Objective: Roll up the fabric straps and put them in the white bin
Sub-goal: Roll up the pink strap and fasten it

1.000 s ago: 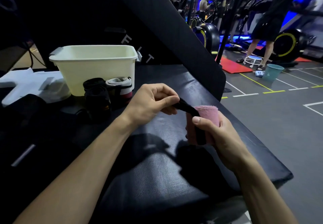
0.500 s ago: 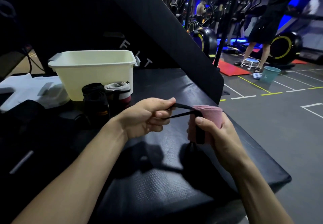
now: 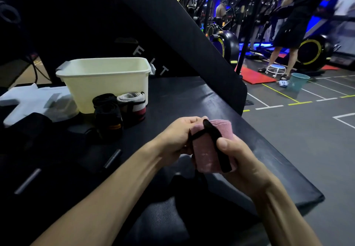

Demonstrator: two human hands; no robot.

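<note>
Head view: both hands meet over the near right part of a black padded bench (image 3: 192,100). The right hand (image 3: 242,155) grasps a rolled pink strap (image 3: 206,151), holding the roll upright with the thumb pressed on its front and the fingers wrapped behind it. A black band (image 3: 217,142) runs down the front of the roll, under the thumb, and a thinner part of it crosses to the left. The left hand (image 3: 178,136) pinches that thinner part against the left side of the roll, fingers curled round it. The roll is held just above the bench, not resting on it, and well apart from the bin.

The white bin (image 3: 107,84) stands on the far left part of the bench, upright with its open top showing; what lies inside cannot be seen from here. Touching its near wall are two finished rolls: a black roll (image 3: 107,111) on the left and a grey roll (image 3: 132,105) with a red edge on the right, side by side. Left of the bin lies a white sheet (image 3: 34,100), and nearer, in the dark, some black items too dim to tell apart.

A black slanted panel (image 3: 182,30) rises behind the bench. To the far right, on the grey gym floor (image 3: 299,142), a person (image 3: 295,25) stands by the exercise machines, with a small white stool (image 3: 275,70) and a teal bucket (image 3: 298,81) close by.
</note>
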